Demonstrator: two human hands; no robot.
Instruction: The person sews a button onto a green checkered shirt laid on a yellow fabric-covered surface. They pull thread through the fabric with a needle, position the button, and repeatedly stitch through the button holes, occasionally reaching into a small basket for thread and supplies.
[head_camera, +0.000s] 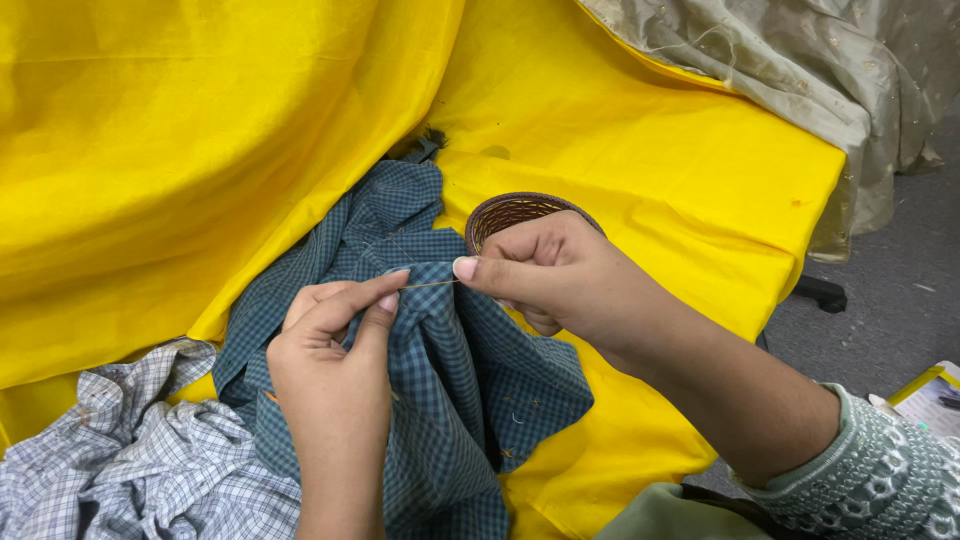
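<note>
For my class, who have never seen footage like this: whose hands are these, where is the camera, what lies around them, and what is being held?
There is one picture, taken by a camera worn on a person's head, looking down at their own bare hands. The right hand pinches a thin needle between thumb and finger. The left hand grips a fold of teal checked cloth, fingertips at the needle's other end. Beneath lies yellow fabric. A pale checked cloth lies at lower left, and a small round woven basket sits behind the right hand.
</note>
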